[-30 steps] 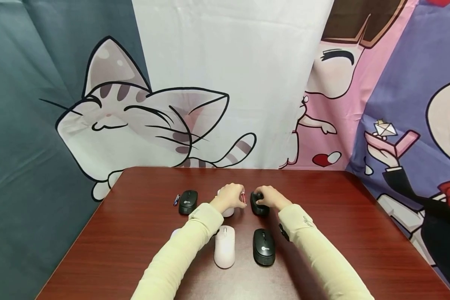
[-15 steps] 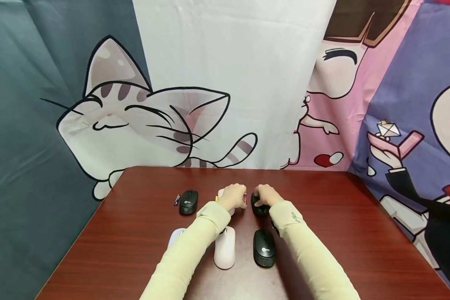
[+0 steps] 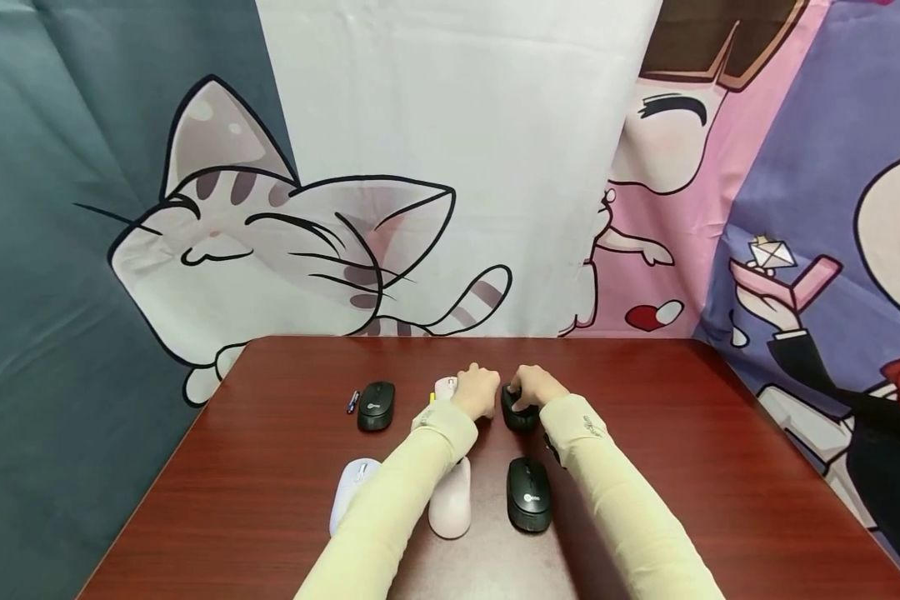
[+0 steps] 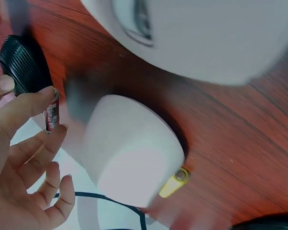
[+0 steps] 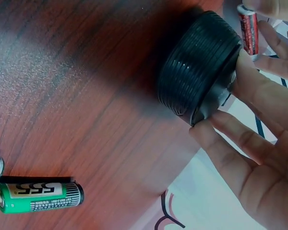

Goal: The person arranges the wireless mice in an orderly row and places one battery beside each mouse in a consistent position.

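Observation:
My left hand [image 3: 478, 392] pinches a small red battery [image 4: 52, 114] between thumb and forefinger, its other fingers loosely bent. In the head view that battery is hidden behind the hand. Close on the right, my right hand [image 3: 536, 387] grips a black computer mouse [image 5: 201, 67] with ribbed sides, thumb on one side and fingers on the other. The red battery is held right by the mouse's edge in the right wrist view. Beside my left hand lies a white mouse [image 4: 134, 153], partly covered by the hand in the head view, with a yellow battery [image 4: 175, 183] alongside it.
In the front row are a pale lavender mouse [image 3: 351, 487], a white mouse [image 3: 452, 504] partly under my left sleeve, and a black mouse [image 3: 528, 496]. Back left lies another black mouse [image 3: 376, 406] beside a small blue battery [image 3: 353, 402]. A green battery [image 5: 41, 196] shows in the right wrist view.
My left hand has moved a little right towards the black mouse, and the red battery has gone out of sight in the head view. My right hand keeps its grip on the mouse.

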`<action>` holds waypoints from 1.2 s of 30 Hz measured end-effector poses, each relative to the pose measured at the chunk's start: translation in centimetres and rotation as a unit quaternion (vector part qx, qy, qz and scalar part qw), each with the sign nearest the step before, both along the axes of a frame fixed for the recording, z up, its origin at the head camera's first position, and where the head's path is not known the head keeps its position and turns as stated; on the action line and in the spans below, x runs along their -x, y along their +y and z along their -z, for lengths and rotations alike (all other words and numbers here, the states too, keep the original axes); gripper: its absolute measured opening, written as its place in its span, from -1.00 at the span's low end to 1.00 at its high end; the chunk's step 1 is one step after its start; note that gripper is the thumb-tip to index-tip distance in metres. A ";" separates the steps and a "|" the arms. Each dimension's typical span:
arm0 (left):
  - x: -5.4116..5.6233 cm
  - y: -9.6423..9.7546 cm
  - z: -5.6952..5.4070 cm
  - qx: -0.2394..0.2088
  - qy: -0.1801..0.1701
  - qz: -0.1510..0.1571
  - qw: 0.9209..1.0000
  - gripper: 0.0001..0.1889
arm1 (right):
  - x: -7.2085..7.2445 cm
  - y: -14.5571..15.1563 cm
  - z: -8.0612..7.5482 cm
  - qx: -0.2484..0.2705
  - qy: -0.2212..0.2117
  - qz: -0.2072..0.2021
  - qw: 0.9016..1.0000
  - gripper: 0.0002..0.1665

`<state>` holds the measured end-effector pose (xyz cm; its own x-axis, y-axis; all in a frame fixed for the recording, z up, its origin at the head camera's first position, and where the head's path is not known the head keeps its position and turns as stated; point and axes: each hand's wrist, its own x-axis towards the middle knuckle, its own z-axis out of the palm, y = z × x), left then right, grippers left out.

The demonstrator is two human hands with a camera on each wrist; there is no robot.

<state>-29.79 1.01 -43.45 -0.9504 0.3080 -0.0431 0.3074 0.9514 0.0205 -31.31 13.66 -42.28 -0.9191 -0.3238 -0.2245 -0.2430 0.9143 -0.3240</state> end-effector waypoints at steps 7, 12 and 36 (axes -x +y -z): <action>0.4 1.5 0.2 -0.013 -0.028 -0.036 0.999 -0.56 | -0.2 0.0 -0.5 0.001 0.001 -0.001 1.000 -0.60; 0.6 2.0 0.4 -0.018 -0.047 -0.063 0.997 -0.59 | 0.0 -0.2 -0.3 -0.001 -0.006 0.001 1.000 -0.57; 0.8 2.7 0.6 -0.062 -0.088 -0.101 0.989 -0.61 | 0.5 0.2 -0.2 -0.004 -0.003 -0.024 1.000 -0.64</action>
<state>-30.64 3.69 -44.05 -0.9744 0.1256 -0.1867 0.0923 0.9798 0.1775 -31.78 13.84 -42.07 -0.9009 -0.3659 -0.2334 -0.2845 0.9040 -0.3190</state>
